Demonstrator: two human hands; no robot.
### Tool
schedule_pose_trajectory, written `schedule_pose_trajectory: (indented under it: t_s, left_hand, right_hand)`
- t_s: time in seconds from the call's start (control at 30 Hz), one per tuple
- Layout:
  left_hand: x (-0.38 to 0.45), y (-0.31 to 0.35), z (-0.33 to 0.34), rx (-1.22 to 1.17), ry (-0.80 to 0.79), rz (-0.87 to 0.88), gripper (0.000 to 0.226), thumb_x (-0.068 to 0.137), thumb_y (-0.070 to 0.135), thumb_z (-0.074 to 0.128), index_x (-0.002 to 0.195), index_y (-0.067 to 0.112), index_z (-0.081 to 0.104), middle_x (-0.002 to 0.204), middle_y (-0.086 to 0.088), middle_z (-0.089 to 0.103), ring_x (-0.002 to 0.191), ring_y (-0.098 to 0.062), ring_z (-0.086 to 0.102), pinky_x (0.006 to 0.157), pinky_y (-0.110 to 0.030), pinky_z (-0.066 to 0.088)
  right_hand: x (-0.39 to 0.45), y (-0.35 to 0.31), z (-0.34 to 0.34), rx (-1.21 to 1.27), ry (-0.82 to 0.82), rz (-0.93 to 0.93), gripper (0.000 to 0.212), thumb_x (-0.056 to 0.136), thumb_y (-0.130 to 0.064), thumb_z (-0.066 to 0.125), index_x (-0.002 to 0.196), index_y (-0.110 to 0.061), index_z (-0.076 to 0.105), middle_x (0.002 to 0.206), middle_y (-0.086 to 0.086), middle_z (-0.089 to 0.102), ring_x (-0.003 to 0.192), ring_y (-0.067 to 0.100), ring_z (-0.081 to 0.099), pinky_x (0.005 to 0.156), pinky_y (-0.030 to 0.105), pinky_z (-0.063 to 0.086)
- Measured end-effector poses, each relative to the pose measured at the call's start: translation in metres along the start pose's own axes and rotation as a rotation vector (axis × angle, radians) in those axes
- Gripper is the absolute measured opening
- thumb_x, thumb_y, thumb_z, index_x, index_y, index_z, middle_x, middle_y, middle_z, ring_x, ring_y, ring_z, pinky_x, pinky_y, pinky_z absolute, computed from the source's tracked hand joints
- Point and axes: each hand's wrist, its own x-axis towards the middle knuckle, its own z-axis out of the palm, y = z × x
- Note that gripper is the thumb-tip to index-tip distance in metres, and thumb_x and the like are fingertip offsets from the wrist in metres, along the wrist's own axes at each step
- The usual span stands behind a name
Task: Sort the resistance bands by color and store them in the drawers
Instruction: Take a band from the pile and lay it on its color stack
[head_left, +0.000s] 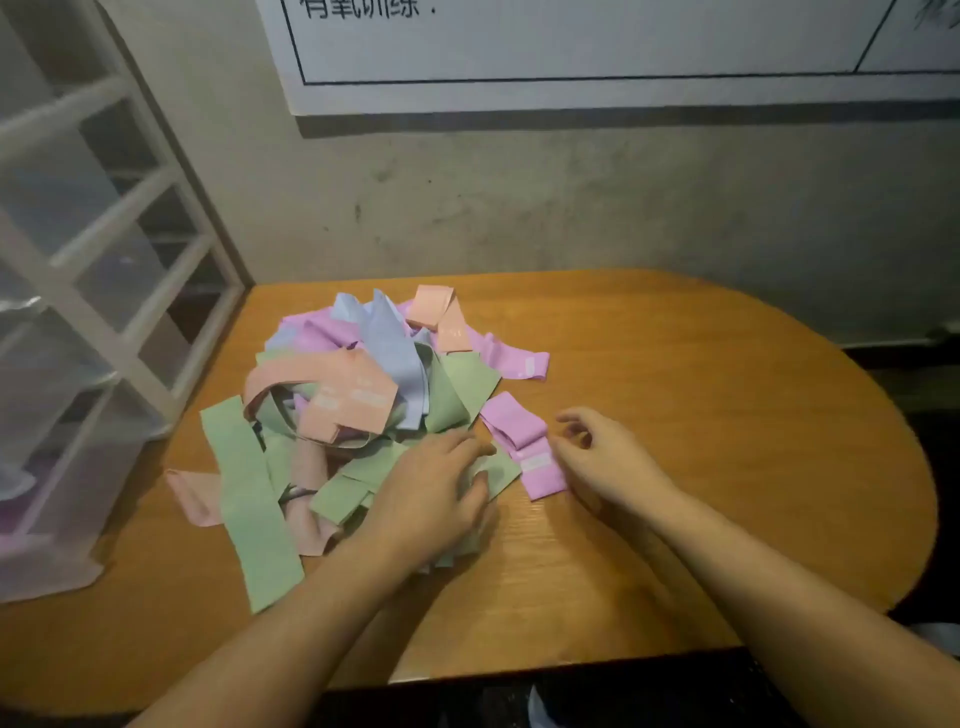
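Wooden surface, rounded at its right end, set against a stained wall; the landmark for all positions below is the pile of resistance bands lying on its left half. Left of the pile, a white-framed unit of translucent drawers stands on the same surface, fronts apparently shut, contents too blurred to tell. The pile itself mixes four colours: green bands spread along its near and left edges; pink-orange bands looped across its middle and far edge; pale blue bands draped over its centre; lilac bands mostly toward its far and right sides. One folded lilac band lies at the pile's right near edge, partly apart from the tangle. Left hand rests on the pile's near right corner, its grip loosely curled over a green band, fingertips pressing rather than clearly pinching; right hand sits just right of the folded lilac band, grip narrow, thumb and fingers curled toward its printed end, holding nothing that can be seen. Judged handling: the bands are thin, light, limp and somewhat rubbery, likely to cling and drag neighbours; a free end or fold is the sensible hold, lifted slowly while the other hand pins the pile; sorting appears barely begun.
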Motion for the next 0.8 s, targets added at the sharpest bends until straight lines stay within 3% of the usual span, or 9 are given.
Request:
schedule_pose_trajectory:
  t_s: [0.17, 0.3, 0.4, 0.53, 0.67, 0.8]
  left_hand:
    - [0.028, -0.016, 0.026, -0.153, 0.058, -0.111, 0.025, 0.096, 0.027, 0.056, 0.120, 0.033, 0.064, 0.111, 0.015, 0.061, 0.100, -0.007, 0.055, 0.085, -0.032, 0.048]
    - [0.030, -0.026, 0.045, -0.121, 0.152, -0.091, 0.022, 0.091, 0.021, 0.061, 0.108, 0.034, 0.065, 0.099, 0.015, 0.064, 0.092, -0.008, 0.054, 0.076, -0.028, 0.043]
    - [0.029, -0.031, 0.053, -0.153, 0.196, -0.098, 0.019, 0.089, 0.022, 0.061, 0.106, 0.029, 0.068, 0.096, 0.013, 0.065, 0.091, -0.009, 0.056, 0.077, -0.029, 0.044]
    - [0.029, -0.030, 0.052, -0.163, 0.193, -0.116, 0.020, 0.090, 0.025, 0.057, 0.107, 0.028, 0.067, 0.097, 0.013, 0.065, 0.093, -0.009, 0.057, 0.078, -0.032, 0.047]
    - [0.027, -0.030, 0.051, -0.133, 0.163, -0.112, 0.018, 0.091, 0.025, 0.057, 0.106, 0.027, 0.067, 0.096, 0.013, 0.065, 0.093, -0.010, 0.056, 0.079, -0.034, 0.048]
    - [0.028, -0.029, 0.051, -0.101, 0.127, -0.133, 0.019, 0.092, 0.028, 0.056, 0.107, 0.029, 0.068, 0.097, 0.013, 0.065, 0.093, -0.011, 0.056, 0.081, -0.038, 0.048]
  right_hand:
    - [0.037, 0.004, 0.020, 0.047, -0.003, 0.056, 0.039, 0.089, -0.042, 0.067, 0.125, -0.028, 0.062, 0.118, -0.005, 0.065, 0.108, 0.012, 0.060, 0.098, 0.038, 0.049]
    - [0.053, 0.002, 0.031, 0.045, -0.044, 0.072, 0.045, 0.080, -0.049, 0.070, 0.121, -0.036, 0.058, 0.107, -0.010, 0.063, 0.102, 0.015, 0.061, 0.096, 0.042, 0.050]
    - [0.057, 0.000, 0.035, -0.054, -0.054, 0.010, 0.039, 0.083, -0.036, 0.073, 0.119, -0.038, 0.060, 0.103, -0.015, 0.061, 0.100, 0.012, 0.058, 0.101, 0.041, 0.044]
    - [0.052, 0.005, 0.038, 0.065, -0.016, -0.067, 0.039, 0.084, -0.018, 0.072, 0.108, -0.046, 0.060, 0.096, -0.023, 0.062, 0.090, 0.004, 0.058, 0.098, 0.041, 0.047]
    - [0.045, 0.010, 0.034, 0.343, -0.018, -0.034, 0.059, 0.085, 0.003, 0.065, 0.107, -0.051, 0.057, 0.099, -0.006, 0.066, 0.081, 0.004, 0.061, 0.079, 0.032, 0.055]
    - [0.033, 0.009, 0.022, 0.550, -0.037, -0.009, 0.067, 0.086, 0.014, 0.055, 0.120, -0.044, 0.057, 0.108, 0.007, 0.067, 0.092, 0.019, 0.067, 0.073, 0.030, 0.057]
